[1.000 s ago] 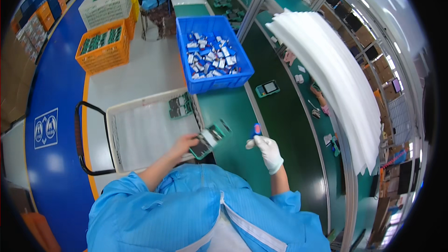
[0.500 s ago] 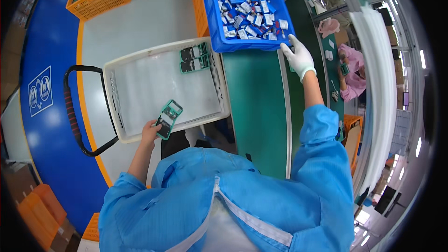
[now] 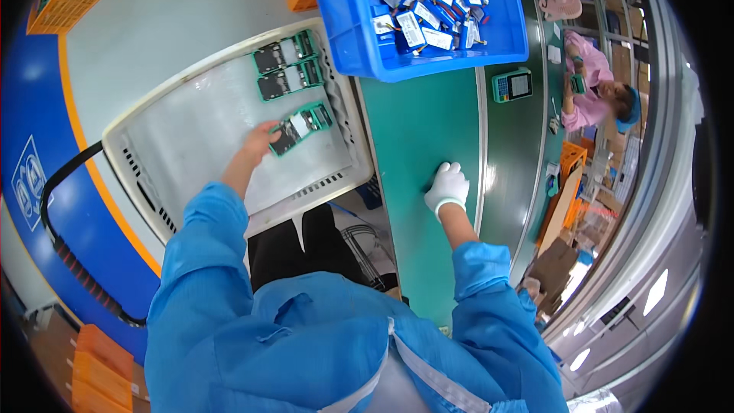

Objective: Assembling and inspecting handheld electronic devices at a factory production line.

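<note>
My bare left hand (image 3: 262,142) grips one end of a green-framed device housing (image 3: 306,125) with black and white parts inside. It holds the housing low over the right part of a white plastic tray (image 3: 202,134); whether it touches the tray cannot be made out. Just beyond lie two similar housings (image 3: 290,81) side by side in the tray's far right corner. Over the green tabletop (image 3: 417,126), my right hand (image 3: 449,186) in a white glove has its fingers curled in. Anything inside them is hidden.
A blue bin (image 3: 451,66) full of wired blue battery packs (image 3: 424,19) stands beyond the tabletop. To its right, a handheld keypad device (image 3: 512,86) lies on a dark strip. A black handle (image 3: 76,264) juts out at left. A co-worker in pink (image 3: 592,84) sits at far right.
My left hand has carried the housing from the tray's near edge toward the two others. My right hand has left the bin's corner and come nearer over the tabletop. The view has shifted.
</note>
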`<state>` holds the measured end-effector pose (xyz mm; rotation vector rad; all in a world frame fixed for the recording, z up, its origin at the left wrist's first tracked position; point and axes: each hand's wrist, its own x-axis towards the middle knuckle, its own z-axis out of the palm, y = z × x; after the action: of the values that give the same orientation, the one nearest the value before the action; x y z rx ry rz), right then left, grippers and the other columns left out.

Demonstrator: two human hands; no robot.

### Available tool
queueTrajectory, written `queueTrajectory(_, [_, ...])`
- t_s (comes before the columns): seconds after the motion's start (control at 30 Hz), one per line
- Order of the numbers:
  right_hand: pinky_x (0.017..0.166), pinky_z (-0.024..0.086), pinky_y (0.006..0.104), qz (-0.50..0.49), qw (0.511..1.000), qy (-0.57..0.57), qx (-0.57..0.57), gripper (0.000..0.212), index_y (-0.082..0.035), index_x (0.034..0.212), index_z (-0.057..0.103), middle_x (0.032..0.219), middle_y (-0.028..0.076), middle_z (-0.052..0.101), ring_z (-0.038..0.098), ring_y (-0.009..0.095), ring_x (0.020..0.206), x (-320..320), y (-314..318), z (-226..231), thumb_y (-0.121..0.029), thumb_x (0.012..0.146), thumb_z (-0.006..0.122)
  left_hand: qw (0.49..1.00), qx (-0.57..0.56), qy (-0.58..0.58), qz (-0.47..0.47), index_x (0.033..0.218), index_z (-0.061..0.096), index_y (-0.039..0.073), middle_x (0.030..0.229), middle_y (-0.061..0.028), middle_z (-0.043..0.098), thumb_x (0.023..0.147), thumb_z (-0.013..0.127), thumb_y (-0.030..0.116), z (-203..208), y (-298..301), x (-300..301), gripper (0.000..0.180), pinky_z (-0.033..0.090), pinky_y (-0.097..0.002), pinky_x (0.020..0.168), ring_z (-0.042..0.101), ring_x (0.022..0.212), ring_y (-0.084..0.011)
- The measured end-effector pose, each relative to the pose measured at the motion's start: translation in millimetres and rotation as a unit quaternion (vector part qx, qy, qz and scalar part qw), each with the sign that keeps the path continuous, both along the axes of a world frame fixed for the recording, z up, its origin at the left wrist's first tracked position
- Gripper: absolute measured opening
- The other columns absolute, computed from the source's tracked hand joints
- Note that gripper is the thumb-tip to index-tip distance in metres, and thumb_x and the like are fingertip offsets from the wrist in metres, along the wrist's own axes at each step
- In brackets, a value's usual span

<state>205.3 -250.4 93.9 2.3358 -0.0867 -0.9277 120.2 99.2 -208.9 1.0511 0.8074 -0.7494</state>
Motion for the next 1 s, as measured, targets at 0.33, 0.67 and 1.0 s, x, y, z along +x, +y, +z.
queueTrajectory(0.33, [0.090,0.042,0.0402,0.030,0.999,0.014,0.011,0.040,-0.004,0.104,0.048,0.105,0.013,0.049,0.055,0.028,0.099,1.9,-11.0,-8.1,-0.016,0.071,0.067,0.892,0.425,-0.155,0.023,0.110,0.062,0.003,0.095,-0.0124,0.063,0.083,0.067,0.012,-6.4,-35.6,40.7,0.029,0.047,-0.0363,0.081,0.060,0.093,-0.0240])
queueTrajectory(0.67, [0.093,0.040,0.0394,0.054,0.998,0.034,0.023,0.040,-0.004,0.106,0.050,0.106,0.013,0.049,0.055,0.027,0.099,7.1,-17.5,-8.5,-0.019,0.073,0.065,0.811,0.371,-0.283,-0.353,0.098,0.066,0.005,0.101,-0.0204,0.064,0.085,0.052,0.018,20.7,-91.7,47.4,0.023,0.050,-0.0470,0.080,0.062,0.094,-0.0351])
queueTrajectory(1.0, [0.090,0.042,0.0407,0.055,0.991,0.002,0.125,0.036,-0.003,0.103,0.054,0.105,0.016,0.053,0.058,0.030,0.100,23.2,-6.1,10.5,-0.015,0.071,0.064,0.775,0.367,-0.362,-0.366,0.118,0.060,0.006,0.108,-0.0202,0.065,0.085,0.059,0.023,-1.0,-36.4,61.6,0.037,0.048,-0.0459,0.086,0.061,0.101,-0.0374])
